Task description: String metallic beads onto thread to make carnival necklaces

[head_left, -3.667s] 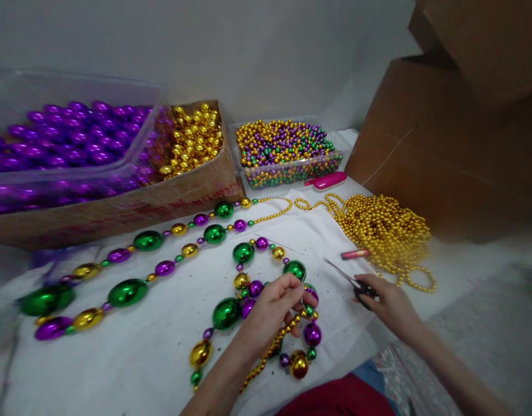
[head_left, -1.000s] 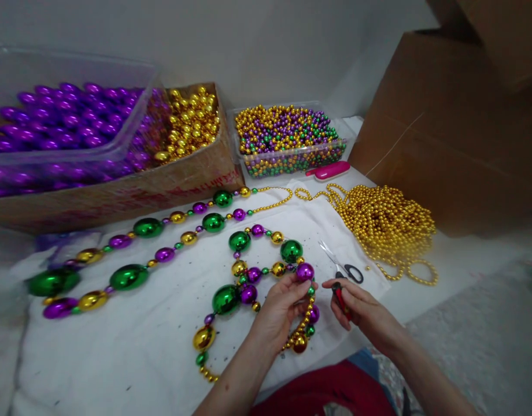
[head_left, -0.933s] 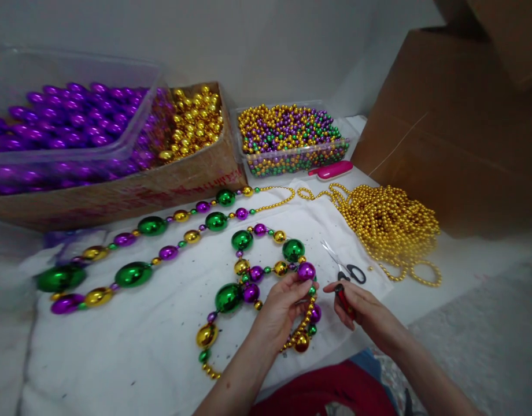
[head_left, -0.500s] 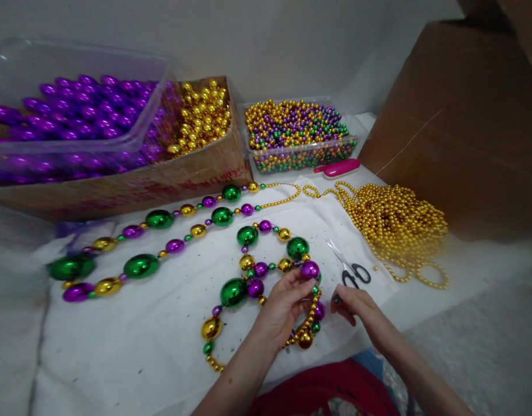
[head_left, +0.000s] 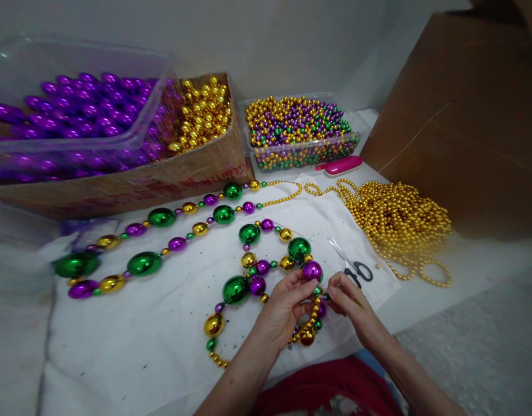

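Observation:
A necklace of green, purple and gold beads (head_left: pixel 236 290) lies coiled on the white cloth. Part of it is raised in my left hand (head_left: pixel 280 309), whose thumb and fingers pinch it beside a shiny purple bead (head_left: pixel 311 270). My right hand (head_left: pixel 353 300) is close by on the right, fingers closed at the strand; a small dark thing shows at its fingertips, too little of it to name. Just beyond that hand lie black-handled scissors (head_left: pixel 357 271), blades apart. A second bead necklace (head_left: pixel 144 264) stretches in a long loop across the cloth to the left.
A heap of gold bead strands (head_left: pixel 400 216) rests at the right before a large cardboard box (head_left: pixel 457 127). Along the back stand a tub of small mixed beads (head_left: pixel 300 133), a carton (head_left: pixel 196 173) of gold beads and a clear bin (head_left: pixel 155 115) of purple ones. A pink-handled tool (head_left: pixel 344 166) lies near the tub.
My right hand has moved left and in to the strand, bringing the small dark thing to my left fingers. My left hand keeps its pinch. The whole view has shifted slightly.

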Tool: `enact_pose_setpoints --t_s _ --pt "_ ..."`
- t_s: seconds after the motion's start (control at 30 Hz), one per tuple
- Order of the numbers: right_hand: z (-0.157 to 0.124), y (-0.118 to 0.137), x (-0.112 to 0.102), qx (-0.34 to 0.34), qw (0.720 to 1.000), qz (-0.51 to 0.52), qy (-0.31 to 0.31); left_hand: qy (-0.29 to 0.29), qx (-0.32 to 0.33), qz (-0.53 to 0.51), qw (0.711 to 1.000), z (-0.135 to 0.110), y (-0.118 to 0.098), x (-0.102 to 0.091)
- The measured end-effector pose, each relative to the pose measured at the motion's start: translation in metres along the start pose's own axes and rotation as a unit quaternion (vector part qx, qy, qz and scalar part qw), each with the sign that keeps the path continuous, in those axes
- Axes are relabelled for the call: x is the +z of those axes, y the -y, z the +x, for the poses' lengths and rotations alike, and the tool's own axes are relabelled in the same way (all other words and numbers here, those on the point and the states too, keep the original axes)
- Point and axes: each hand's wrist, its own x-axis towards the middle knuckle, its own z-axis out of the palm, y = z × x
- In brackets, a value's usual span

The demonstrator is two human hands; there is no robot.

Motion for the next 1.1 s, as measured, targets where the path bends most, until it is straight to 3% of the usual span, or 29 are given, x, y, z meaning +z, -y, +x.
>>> enact_pose_setpoints --t_s 1.1 --pt "-0.0040 0.0053 0.0033 -0.053 0.992 -0.110 -0.030 -0.006 0.006 0.010 1.000 0.0014 0.0030 -0.0003"
